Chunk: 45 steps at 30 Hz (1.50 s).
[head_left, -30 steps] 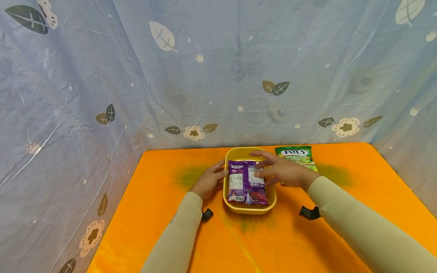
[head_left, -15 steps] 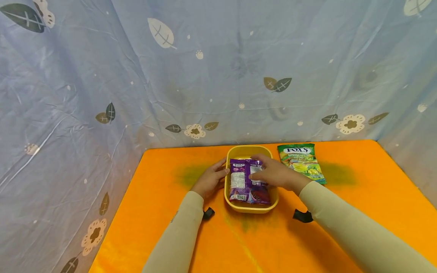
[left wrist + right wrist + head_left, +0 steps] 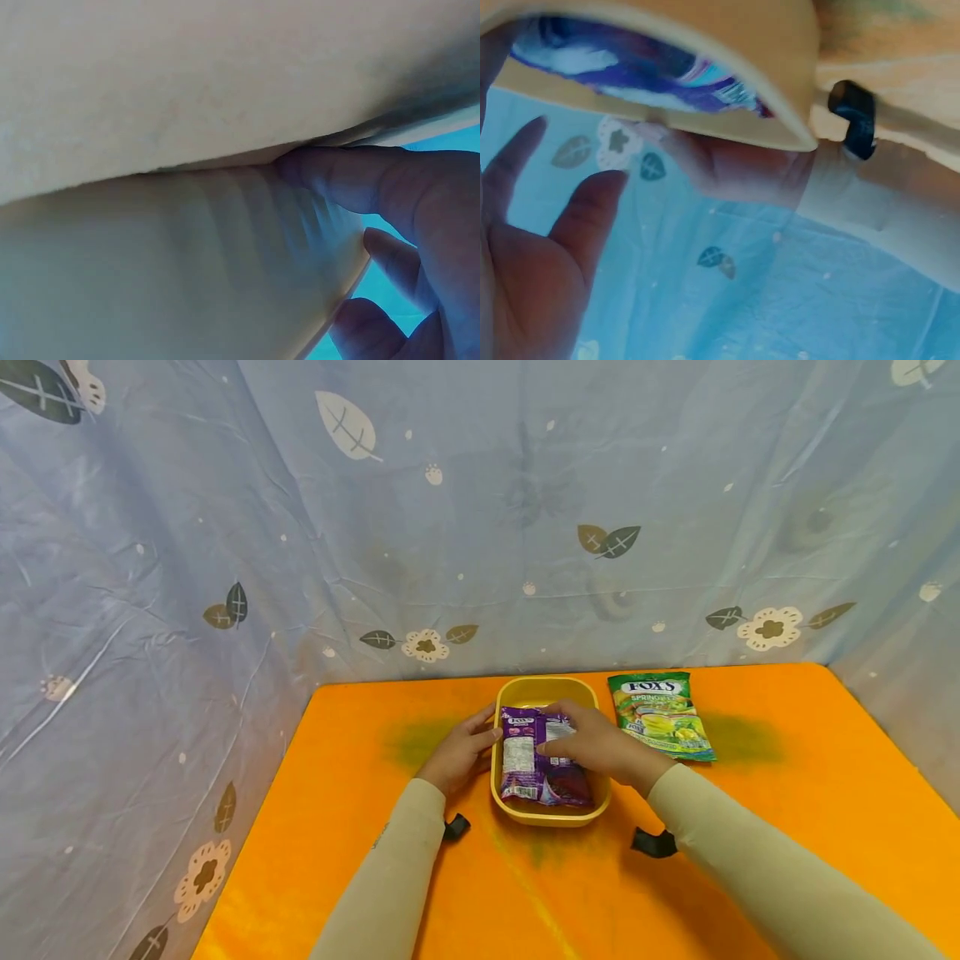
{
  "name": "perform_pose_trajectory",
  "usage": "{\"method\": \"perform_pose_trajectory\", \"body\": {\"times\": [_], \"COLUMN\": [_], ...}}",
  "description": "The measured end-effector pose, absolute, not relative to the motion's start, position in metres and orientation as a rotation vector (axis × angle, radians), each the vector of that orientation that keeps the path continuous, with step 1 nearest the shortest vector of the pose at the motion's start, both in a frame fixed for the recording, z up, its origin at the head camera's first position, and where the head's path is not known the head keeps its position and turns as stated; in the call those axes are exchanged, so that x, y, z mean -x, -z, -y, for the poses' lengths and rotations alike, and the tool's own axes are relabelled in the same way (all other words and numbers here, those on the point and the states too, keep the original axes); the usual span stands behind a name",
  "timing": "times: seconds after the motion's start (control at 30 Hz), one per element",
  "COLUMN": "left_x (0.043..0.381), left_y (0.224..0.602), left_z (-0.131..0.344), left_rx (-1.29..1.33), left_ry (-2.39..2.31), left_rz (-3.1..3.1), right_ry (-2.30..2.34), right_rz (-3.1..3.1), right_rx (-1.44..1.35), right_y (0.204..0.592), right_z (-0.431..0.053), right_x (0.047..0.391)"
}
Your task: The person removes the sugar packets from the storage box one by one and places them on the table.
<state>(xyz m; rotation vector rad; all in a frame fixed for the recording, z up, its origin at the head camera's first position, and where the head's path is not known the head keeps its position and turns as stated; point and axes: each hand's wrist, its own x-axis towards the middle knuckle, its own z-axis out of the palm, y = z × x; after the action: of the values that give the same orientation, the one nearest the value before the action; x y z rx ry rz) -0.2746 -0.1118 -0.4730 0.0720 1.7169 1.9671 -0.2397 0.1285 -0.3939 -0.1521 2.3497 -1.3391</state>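
Note:
A purple Fox's candy packet [image 3: 519, 756] lies flat inside a yellow plastic tub [image 3: 551, 818], its back label facing up. Over the packet's right half is my right hand [image 3: 603, 743], fingers spread and thumb on the packet's middle. It hides the packet's right side; in the right wrist view the fingers of the right hand [image 3: 536, 277] stand apart. At the tub's left side, my left hand [image 3: 461, 756] rests its fingers against the outer wall, thumb at the rim. In the left wrist view the fingers of the left hand [image 3: 442, 217] touch the tub wall [image 3: 150, 262].
A green Fox's Spring candy packet [image 3: 663, 718] lies on the orange table [image 3: 360, 877], right of the tub. Patterned curtains [image 3: 450, 510] enclose the back and sides. Black pieces [image 3: 655, 843] show beside both wrists.
My right hand has come down and left onto the purple packet, uncovering the green one. The left hand stays at the tub's side. The head view has shifted slightly.

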Motion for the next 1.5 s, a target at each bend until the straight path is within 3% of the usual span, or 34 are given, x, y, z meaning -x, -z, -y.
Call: {"method": "perform_pose_trajectory", "body": {"times": [0.5,1.5], "left_x": [0.274,0.274], "left_y": [0.472,0.473], "left_z": [0.111,0.111], "left_rx": [-0.074,-0.075], "left_ry": [-1.988,-2.000], "left_rz": [-1.707,-1.659], "right_ry": [1.694,1.803], "right_rz": [-2.155,-2.011], "right_rx": [-0.177,-0.021], "right_y": [0.395,0.438], "right_z": [-0.123,-0.113], "right_x": [0.229,0.243]}}
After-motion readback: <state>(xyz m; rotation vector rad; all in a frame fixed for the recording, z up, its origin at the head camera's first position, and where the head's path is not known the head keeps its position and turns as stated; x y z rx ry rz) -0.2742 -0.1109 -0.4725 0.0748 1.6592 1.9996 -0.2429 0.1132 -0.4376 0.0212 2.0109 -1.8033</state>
